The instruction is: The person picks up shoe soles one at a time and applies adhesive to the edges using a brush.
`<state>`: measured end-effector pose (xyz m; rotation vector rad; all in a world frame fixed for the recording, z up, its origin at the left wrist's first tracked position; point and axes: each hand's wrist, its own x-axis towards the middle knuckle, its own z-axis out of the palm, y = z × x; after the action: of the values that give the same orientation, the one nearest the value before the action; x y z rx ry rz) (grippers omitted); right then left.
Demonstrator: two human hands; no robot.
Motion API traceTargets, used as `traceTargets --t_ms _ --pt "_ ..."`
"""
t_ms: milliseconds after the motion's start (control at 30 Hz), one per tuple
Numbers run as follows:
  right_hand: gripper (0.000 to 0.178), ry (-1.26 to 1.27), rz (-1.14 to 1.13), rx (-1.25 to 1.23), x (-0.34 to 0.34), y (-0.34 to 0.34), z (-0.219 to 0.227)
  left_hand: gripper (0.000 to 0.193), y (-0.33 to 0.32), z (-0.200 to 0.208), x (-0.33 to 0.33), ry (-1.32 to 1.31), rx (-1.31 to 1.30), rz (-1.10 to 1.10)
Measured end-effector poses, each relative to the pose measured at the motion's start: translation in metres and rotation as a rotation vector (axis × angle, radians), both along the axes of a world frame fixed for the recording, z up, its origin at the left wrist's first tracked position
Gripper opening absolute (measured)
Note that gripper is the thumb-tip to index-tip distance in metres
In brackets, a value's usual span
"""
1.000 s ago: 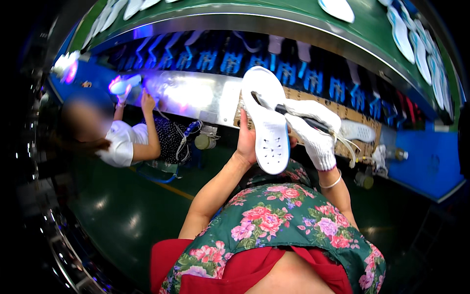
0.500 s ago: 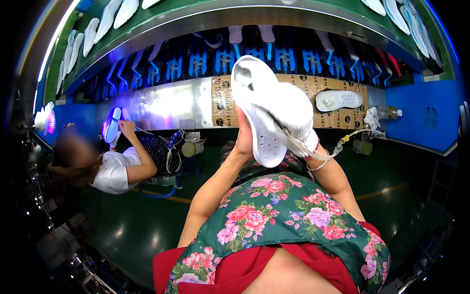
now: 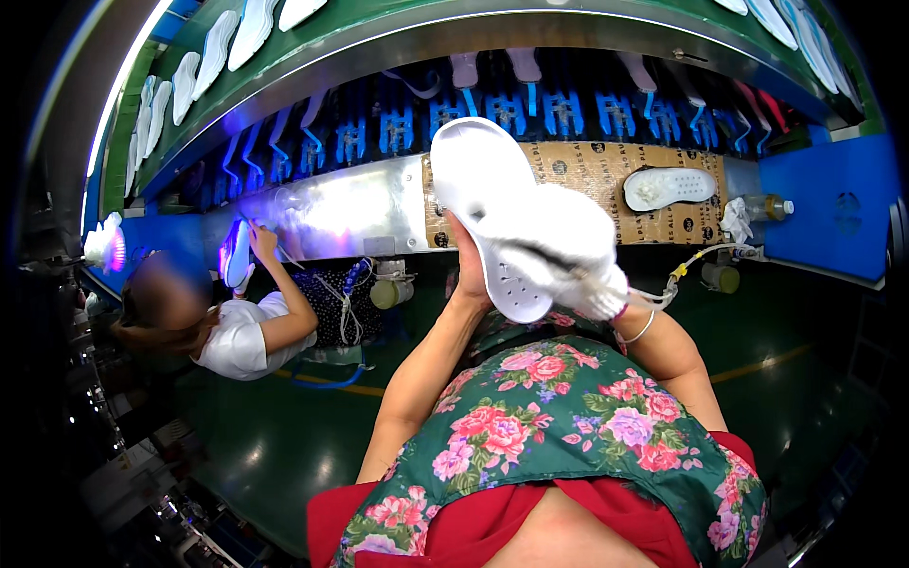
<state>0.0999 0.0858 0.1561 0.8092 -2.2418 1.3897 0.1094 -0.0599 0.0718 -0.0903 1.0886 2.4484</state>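
Note:
My left hand (image 3: 468, 270) is closed around the left edge of a white shoe sole (image 3: 483, 166), which is tilted up in front of my apron. Small holes show near the sole's lower end. My right hand (image 3: 573, 241), in a white knitted glove, is closed over the sole's right side. It grips a slim dark tool (image 3: 544, 254), blurred and mostly hidden by the glove. A small dark spot shows on the sole beside the gloved fingertips. From the right wrist, a thin clear hose (image 3: 663, 295) with a yellow fitting (image 3: 679, 272) runs toward the bench.
Another white sole (image 3: 668, 189) lies on a cardboard sheet (image 3: 578, 166) over the metal bench (image 3: 369, 204). A bottle (image 3: 765, 207) stands by the blue panel (image 3: 824, 213). Several soles line the green upper shelf (image 3: 530, 17). To the left, a co-worker (image 3: 251, 327) holds a shoe part.
My gloved right hand has slid down the sole, away from its upper end, which is now uncovered. The view has shifted slightly. My left hand keeps its grip.

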Motion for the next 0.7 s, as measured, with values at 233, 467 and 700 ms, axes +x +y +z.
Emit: traceTargets --t_ms 233,467,700 --pt "0.036 0.055 0.037 0.178 0.009 -0.004 -0.008 0.095 -0.011 -0.015 -0.001 -0.047 0.017 0.015" --pt "0.035 0.083 -0.015 0.191 0.011 -0.001 -0.030 0.093 -0.022 -0.022 -0.012 -0.028 0.032 -0.003" --pt "0.028 -0.102 -0.011 0.016 0.008 -0.001 -0.022 0.089 -0.035 -0.020 -0.020 -0.005 0.049 0.097"
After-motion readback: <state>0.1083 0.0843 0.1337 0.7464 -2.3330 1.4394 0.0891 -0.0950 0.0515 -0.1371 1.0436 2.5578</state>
